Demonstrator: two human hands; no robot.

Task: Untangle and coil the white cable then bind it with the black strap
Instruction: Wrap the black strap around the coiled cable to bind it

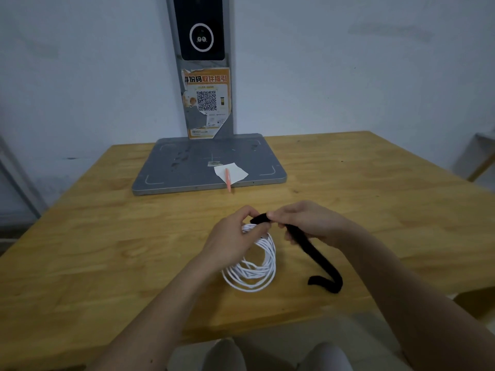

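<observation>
The white cable (257,271) is wound into a round coil of several loops. Its lower part rests on the wooden table (107,250) and its top is lifted. My left hand (230,236) grips the top of the coil. A black strap (316,253) lies over that same spot, pinched there by the fingers of my right hand (302,223). The strap's long free end trails down to the right and curls on the table beside the coil.
A grey flat base plate (187,170) with an upright post (206,76) stands at the table's far side. A white paper square (235,172) and a small orange pen (228,182) lie on its front edge. My knees show below the table's near edge.
</observation>
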